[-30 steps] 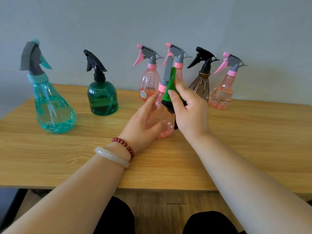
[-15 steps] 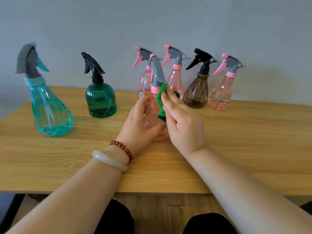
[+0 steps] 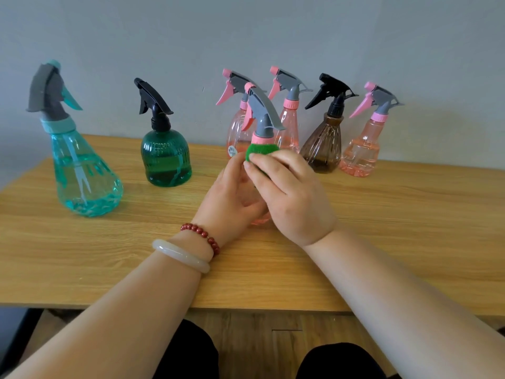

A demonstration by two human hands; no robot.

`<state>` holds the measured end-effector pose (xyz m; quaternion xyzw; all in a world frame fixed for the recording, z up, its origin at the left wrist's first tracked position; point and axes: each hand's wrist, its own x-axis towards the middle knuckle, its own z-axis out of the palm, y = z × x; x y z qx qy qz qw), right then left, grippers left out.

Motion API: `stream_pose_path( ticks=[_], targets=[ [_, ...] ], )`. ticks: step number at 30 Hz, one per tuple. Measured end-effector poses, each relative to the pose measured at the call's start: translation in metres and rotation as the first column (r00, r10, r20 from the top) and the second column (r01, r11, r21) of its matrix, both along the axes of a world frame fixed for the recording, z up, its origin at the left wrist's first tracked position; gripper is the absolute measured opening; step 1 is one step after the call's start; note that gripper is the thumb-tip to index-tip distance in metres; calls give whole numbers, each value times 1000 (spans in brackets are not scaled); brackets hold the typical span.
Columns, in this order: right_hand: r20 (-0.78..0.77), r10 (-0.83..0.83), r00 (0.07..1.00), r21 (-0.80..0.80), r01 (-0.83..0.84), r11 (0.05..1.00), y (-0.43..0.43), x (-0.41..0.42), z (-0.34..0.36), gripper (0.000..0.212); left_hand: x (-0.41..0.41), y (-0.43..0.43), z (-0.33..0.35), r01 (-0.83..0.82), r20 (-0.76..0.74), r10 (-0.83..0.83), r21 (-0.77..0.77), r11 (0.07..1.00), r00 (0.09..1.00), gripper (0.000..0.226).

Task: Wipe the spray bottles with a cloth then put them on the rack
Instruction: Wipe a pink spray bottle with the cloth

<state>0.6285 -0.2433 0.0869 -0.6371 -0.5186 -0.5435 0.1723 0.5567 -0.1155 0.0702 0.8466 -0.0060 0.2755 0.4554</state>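
A pink spray bottle [image 3: 262, 116] with a grey trigger head stands upright at the middle of the wooden table [image 3: 382, 228]. My left hand [image 3: 232, 195] grips its body from the left. My right hand [image 3: 289, 192] holds a green cloth [image 3: 259, 151] against the bottle's shoulder, just under the pink collar. Both hands hide most of the bottle's body; only its base shows below them.
Along the back by the wall stand a teal bottle [image 3: 82, 173], a dark green bottle [image 3: 165, 160], two pink bottles [image 3: 236, 132] [image 3: 289, 127], a brown bottle [image 3: 326, 143] and another pink bottle [image 3: 363, 151]. No rack is in view.
The held bottle has turned upright, its head swinging left. My right hand slid the green cloth down from the trigger neck to the bottle's shoulder.
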Motion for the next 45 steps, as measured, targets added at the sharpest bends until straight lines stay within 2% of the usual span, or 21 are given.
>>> stream_pose_path(
  ticks=[3,6,9,11,13,15,16,18,20,22,23,26,27,29,31,36,38,42,44,45],
  targets=[
    [18,31,999,-41,-30,999,-1,0,9,20,0,-1,0,-1,18,0,25,1000,1000,73],
    [-30,31,999,-12,-31,999,5,-2,14,19,1,0,-1,-14,37,13,18,1000,999,74],
    [-143,33,989,22,-30,999,2,-1,3,22,1,3,-3,-47,-11,47,-15,999,999,80],
    [-286,16,958,58,1,998,-7,6,-7,22,0,5,-3,-64,-41,62,-55,996,997,86],
    [-513,-5,859,104,68,992,-16,10,-13,25,-1,6,-3,-61,-47,59,-49,997,997,90],
    [-724,82,685,235,133,963,-21,9,-10,25,-1,6,-3,-54,-65,50,-67,996,997,92],
    [-773,149,617,307,158,939,-22,8,-6,24,-2,6,-3,-32,-74,23,-122,992,997,92],
    [-781,249,573,400,154,903,-23,5,4,23,-4,4,0,56,-44,-74,-317,947,996,91],
    [-729,274,627,415,87,906,-18,0,14,22,-5,4,3,144,8,-162,-496,856,987,80],
    [-682,270,680,359,-9,933,-6,-6,18,22,-4,3,4,207,44,-224,-588,782,974,68],
    [-692,274,668,315,-63,947,1,-9,18,24,-4,2,6,230,55,-249,-610,758,967,65],
    [-800,301,519,244,-177,954,16,-20,11,35,-4,3,8,237,60,-260,-640,731,964,67],
    [-809,315,497,244,-204,948,17,-22,7,36,-5,5,8,246,80,-257,-652,717,963,64],
    [-777,344,528,238,-259,936,13,-24,1,36,-6,9,8,273,123,-265,-695,665,957,56],
    [-758,384,527,253,-305,918,8,-25,-2,35,-5,8,7,305,136,-298,-700,646,945,56],
    [-837,431,338,344,-290,893,10,-19,0,41,-3,5,6,330,102,-366,-693,641,925,67],
    [-847,414,334,320,-302,898,9,-20,0,42,-3,6,7,323,114,-351,-710,625,930,65],
    [-783,403,473,253,-351,902,5,-22,-4,40,-4,7,8,236,127,-218,-758,608,968,55],
    [-795,427,431,288,-350,891,5,-21,-4,40,-5,5,7,226,117,-217,-771,596,969,49],
    [-823,445,354,338,-323,884,6,-21,-3,40,-5,5,7,241,117,-242,-774,585,963,45]
  ],
)
